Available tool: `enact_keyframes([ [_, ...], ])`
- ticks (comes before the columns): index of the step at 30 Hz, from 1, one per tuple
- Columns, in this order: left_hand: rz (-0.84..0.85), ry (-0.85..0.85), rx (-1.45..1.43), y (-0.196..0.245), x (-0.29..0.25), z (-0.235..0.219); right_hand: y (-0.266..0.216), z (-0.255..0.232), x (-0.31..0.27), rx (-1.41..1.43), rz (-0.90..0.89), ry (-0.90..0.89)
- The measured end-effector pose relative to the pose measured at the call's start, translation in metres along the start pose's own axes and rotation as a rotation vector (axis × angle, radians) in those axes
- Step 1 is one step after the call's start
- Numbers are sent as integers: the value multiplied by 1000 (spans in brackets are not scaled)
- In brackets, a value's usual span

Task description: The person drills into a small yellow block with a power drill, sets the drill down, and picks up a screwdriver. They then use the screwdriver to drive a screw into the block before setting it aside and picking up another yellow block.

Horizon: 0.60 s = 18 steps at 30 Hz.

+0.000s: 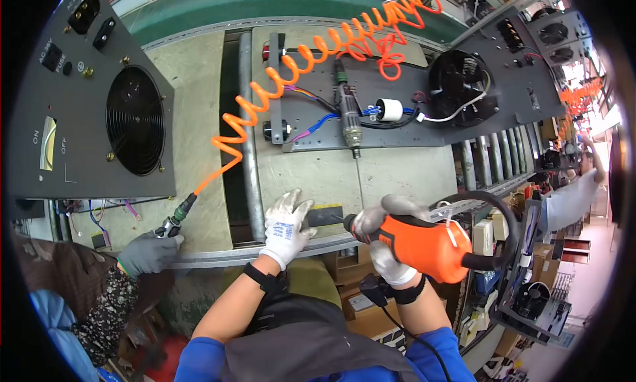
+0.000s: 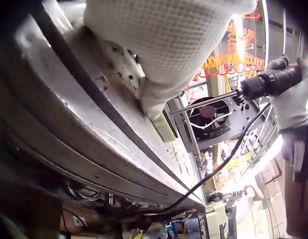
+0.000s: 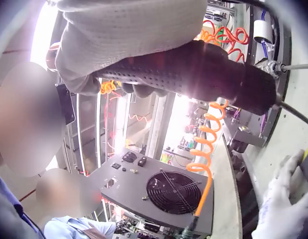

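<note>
In the head view my left hand point(image 1: 286, 229), in a white glove, lies at the bench's front edge with fingers extended, beside a dark flat block point(image 1: 324, 216) with a yellow edge. The left wrist view shows its fingertips close against the block point(image 2: 165, 129). My right hand point(image 1: 391, 263), also gloved, grips an orange power tool point(image 1: 430, 248) whose black chuck and long bit point left over the block. In the right wrist view the right hand point(image 3: 129, 35) wraps the tool's dark body point(image 3: 209, 74), and the left hand point(image 3: 283, 211) is at lower right.
Beyond my hands lies a grey metal panel point(image 1: 391, 133) with a fan point(image 1: 464, 87), wiring and a hanging inline screwdriver point(image 1: 350, 113). An orange coiled hose point(image 1: 268, 97) crosses to another person's grey-gloved hand point(image 1: 151, 253). A grey fan case point(image 1: 86, 150) stands left; rollers point(image 1: 493, 160) run right.
</note>
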<state>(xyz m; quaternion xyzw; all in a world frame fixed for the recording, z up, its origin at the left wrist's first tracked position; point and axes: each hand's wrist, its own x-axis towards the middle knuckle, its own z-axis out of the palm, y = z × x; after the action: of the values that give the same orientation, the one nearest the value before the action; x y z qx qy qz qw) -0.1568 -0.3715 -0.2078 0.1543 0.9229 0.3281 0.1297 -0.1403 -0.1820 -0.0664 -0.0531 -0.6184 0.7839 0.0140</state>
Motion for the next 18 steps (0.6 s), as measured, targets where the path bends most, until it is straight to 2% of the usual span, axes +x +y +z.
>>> enact_keyframes([
  [1,-8,-2,5,0,0,0,13,-12,-4,-5,-11,4],
  [3,-15,2,15,0,-1,2,40,-36,-13,817,409,79],
  [4,-8,10,21,-1,-1,3,9,-12,-6,156,222,146],
  [5,-4,22,26,-1,-1,2,4,-3,-1,157,214,137],
  [7,-2,34,31,0,-2,1,0,8,6,-145,-169,3],
  [11,5,22,45,0,-1,1,-9,17,7,-18,-149,-56],
  [12,-4,18,44,-1,-1,2,-10,19,13,-160,-254,-90],
  [16,13,35,14,-4,0,2,-14,14,17,-204,-136,-176],
  [18,8,40,3,-4,-1,2,-14,18,26,-329,-361,-264],
])
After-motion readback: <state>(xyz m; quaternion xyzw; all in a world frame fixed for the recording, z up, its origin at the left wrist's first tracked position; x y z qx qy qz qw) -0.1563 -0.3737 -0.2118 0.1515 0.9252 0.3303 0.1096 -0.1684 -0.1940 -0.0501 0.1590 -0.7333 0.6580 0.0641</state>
